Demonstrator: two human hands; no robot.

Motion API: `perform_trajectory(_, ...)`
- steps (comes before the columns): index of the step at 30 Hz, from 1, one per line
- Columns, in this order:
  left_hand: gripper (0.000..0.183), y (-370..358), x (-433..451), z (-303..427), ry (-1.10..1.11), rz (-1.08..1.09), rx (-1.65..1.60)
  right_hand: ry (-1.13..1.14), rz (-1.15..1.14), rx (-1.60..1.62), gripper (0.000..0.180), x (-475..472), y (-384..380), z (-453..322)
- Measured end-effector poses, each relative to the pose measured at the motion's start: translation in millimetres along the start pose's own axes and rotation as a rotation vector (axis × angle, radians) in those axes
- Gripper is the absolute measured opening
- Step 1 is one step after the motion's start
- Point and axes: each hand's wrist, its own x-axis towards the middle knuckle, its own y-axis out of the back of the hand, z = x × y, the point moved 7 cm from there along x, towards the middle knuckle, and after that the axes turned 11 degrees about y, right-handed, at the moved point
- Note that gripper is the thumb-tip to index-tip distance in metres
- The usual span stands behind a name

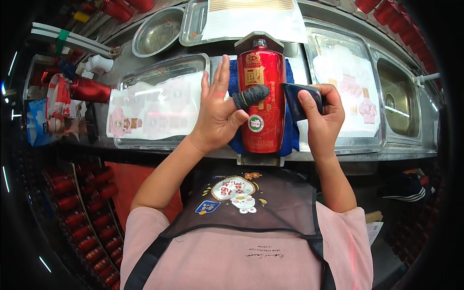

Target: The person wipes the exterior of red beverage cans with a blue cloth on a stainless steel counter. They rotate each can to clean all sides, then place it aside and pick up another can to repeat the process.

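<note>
A red glass bottle (262, 136) with gold and white markings lies on its back in a metal holder (260, 160), its neck pointing away from me. Blue cloth (233, 78) shows on both sides of it. My left hand (217, 116) is over the bottle's left side, fingers spread. A dark knitted cover (252, 96) wraps its index finger, which lies over the bottle's face; whether it touches cannot be told. To the right of the bottle, my right hand (326, 116) pinches a dark, flat, flexible-looking scraper (299, 101) between thumb and fingers, its edge near the bottle's side.
Metal trays (206, 63) (380, 141) with decal sheets (174, 108) (366, 76) flank the bottle. Beyond it are a metal bowl (136, 45) and a striped sheet (253, 23). A sink (397, 94) is at the far right; another red bottle (90, 88) lies left. Racked red bottles (78, 217) stand below.
</note>
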Motion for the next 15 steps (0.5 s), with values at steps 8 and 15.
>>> perform_trajectory(8, 0.069, 1.8, -8.5, -4.7, 0.033, 0.038, 0.024, 0.022, 0.02, 0.005, 0.017, 2.5, 1.4, 13.0)
perform_trajectory(15, 0.044, 2.6, -0.6, 20.2, -0.099, 0.107, 0.288, 0.028, 0.014, 0.004, 0.017, 0.9, -1.0, 15.2)
